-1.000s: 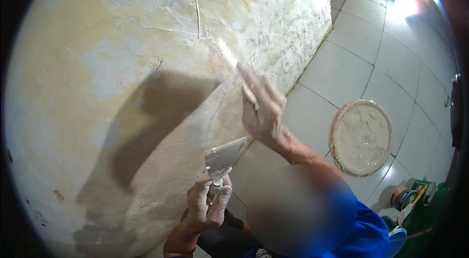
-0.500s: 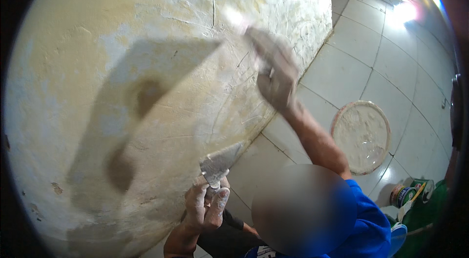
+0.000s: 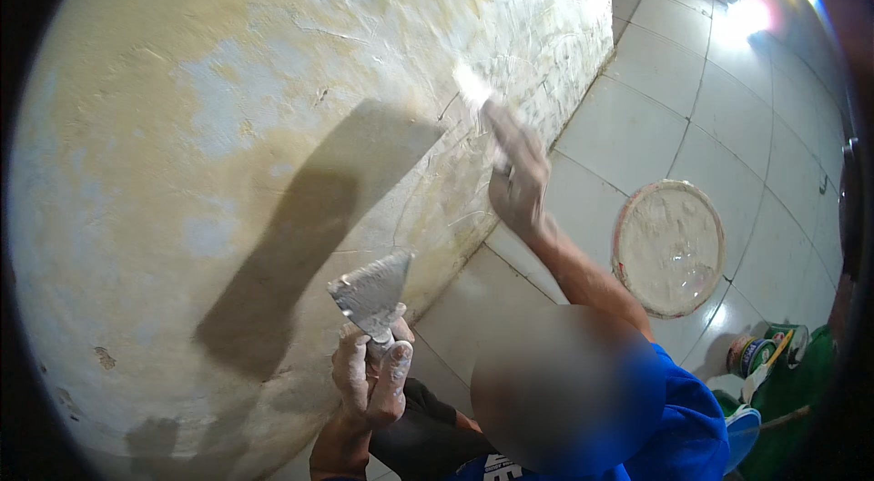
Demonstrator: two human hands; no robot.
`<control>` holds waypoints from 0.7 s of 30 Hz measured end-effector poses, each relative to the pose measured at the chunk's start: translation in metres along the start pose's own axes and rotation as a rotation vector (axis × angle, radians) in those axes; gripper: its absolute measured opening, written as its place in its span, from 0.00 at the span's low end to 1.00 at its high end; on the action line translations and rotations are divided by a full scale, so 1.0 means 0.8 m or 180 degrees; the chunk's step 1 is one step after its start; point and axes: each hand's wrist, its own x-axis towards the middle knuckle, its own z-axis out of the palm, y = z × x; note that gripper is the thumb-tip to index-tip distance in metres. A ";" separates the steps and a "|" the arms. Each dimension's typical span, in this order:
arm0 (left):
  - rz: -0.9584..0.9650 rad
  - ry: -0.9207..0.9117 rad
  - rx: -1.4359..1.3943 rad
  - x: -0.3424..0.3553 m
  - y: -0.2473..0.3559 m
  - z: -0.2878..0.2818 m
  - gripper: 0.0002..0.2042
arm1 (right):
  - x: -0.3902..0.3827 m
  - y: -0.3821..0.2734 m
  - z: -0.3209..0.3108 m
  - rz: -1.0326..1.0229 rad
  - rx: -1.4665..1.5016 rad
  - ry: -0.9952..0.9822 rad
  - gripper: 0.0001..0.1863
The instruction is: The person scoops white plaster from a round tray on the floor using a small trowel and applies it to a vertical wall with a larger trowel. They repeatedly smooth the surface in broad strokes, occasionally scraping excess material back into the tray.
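Left hand (image 3: 366,388): your fingers and thumb are clamped round the handle of the scraper (image 3: 371,292); pale paste marks the skin;
Right hand (image 3: 521,153): at 1 o'clock from your left and well apart from it; it grips the blurred pale blade (image 3: 472,85), whose handle is mostly hidden by your fingers;
Scraper: just past your left fingertips, at 12 o'clock from that hand, which is much the nearer; its long axis runs about 6 to 12, leaning slightly to 11; the broad edge points up toward 12 o'clock, with its right corner the higher; paste coats the face you see; contact with the wall (image 3: 137,208) is unclear;
Blade: at 11 o'clock from your right hand, the nearer one; its long axis runs about 5 to 11, and the tip points to 11, over the wall; the blur hides whether it touches;
Wall: fills the 9 o'clock side of both hands; patchy yellow and white, with raised paste ridges toward 12, and a long shadow between your hands and 9;
Tub (image 3: 622,285): at 4 o'clock from your right hand, on the tiles (image 3: 655,81); pale paste inside;
Cans (image 3: 751,355): at 5 o'clock from the tub;
Lamp (image 3: 749,15): glaring at 2 o'clock from your right hand.
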 end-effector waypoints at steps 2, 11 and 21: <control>-0.0265 -0.0039 -0.0044 -0.001 0.008 0.000 0.20 | 0.002 0.023 0.017 0.0059 0.0090 0.0145 0.33; -0.0360 0.0244 -0.0234 0.007 0.023 0.026 0.20 | -0.151 -0.025 -0.030 -0.0726 0.0256 -0.1240 0.26; -0.0437 0.0257 -0.0211 -0.001 0.003 0.016 0.22 | -0.103 0.095 0.024 0.2210 0.0890 0.0752 0.20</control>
